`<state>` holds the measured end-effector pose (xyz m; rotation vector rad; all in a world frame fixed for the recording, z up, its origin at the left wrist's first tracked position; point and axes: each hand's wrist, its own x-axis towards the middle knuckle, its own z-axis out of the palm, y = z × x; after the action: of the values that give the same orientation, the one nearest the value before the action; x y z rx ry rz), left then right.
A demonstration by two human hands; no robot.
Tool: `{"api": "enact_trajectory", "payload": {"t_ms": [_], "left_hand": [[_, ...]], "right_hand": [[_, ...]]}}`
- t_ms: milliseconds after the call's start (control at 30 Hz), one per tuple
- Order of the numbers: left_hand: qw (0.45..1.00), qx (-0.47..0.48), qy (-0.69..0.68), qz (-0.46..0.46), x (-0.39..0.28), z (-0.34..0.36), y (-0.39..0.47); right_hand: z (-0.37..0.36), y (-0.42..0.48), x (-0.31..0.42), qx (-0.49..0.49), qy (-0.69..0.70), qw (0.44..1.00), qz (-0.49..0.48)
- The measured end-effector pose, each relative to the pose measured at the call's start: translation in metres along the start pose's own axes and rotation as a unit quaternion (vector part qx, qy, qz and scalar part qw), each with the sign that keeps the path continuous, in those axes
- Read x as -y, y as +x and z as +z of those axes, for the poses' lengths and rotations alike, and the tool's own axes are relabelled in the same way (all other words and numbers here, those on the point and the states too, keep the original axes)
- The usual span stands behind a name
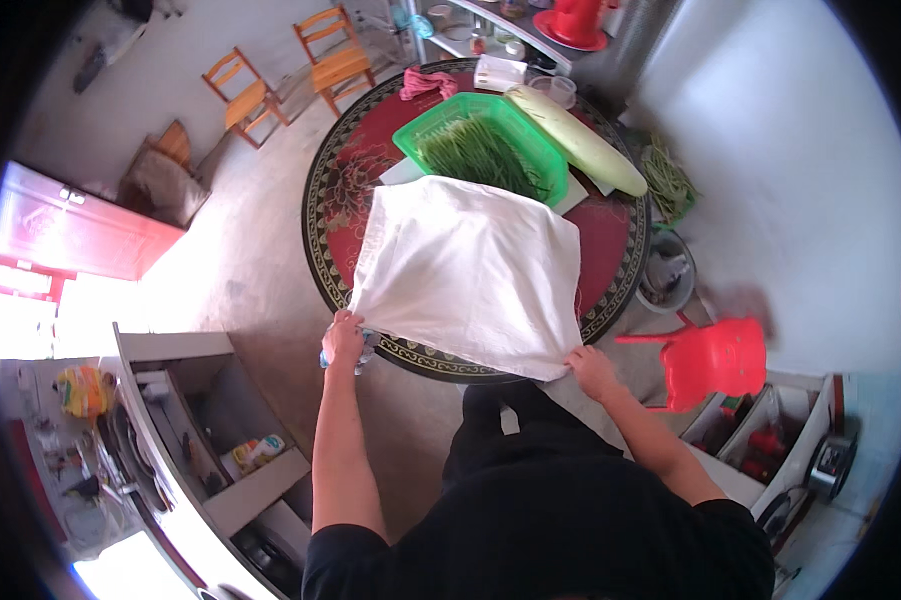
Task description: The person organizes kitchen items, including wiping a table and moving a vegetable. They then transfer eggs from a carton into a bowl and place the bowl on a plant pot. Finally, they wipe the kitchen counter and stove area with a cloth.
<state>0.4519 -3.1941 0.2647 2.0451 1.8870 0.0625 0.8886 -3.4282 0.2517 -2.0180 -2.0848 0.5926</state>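
Note:
A white cloth (473,270) is spread over the front of a round red table (611,247) with a dark patterned border. My left hand (343,339) grips its near left corner, with a bluish crumpled item partly hidden beside the fingers. At the near right corner, my right hand (593,371) pinches the cloth at the table's edge. The cloth's far edge touches or overlaps the front of a green plastic basket (405,139) that holds long green chives (473,154). Behind the basket's right side lies a large pale winter melon (578,139).
A pink cloth (428,84) and a white tissue pack (500,73) lie at the table's back. To the right stand a red plastic chair (713,356) and a grey bucket (666,274). Two wooden chairs (341,64) are at the back left; an open cabinet (217,420) flanks me.

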Motion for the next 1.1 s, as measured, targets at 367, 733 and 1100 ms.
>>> {"api": "enact_trajectory", "payload": {"t_ms": [367, 733, 1100], "left_hand": [[0.939, -0.053, -0.269, -0.209, -0.019, -0.041, -0.137], [0.372, -0.411, -0.765, -0.327, 0.089, 0.001, -0.409], [0.192, -0.64, -0.736, -0.106, 0.193, -0.028, -0.684]], "right_hand": [[0.032, 0.101, 0.048, 0.234, 0.04, 0.949, -0.209], [0.086, 0.122, 0.275, 0.317, -0.126, 0.842, -0.417], [0.211, -0.054, 0.618, 0.434, -0.132, 0.595, -0.664]]}}
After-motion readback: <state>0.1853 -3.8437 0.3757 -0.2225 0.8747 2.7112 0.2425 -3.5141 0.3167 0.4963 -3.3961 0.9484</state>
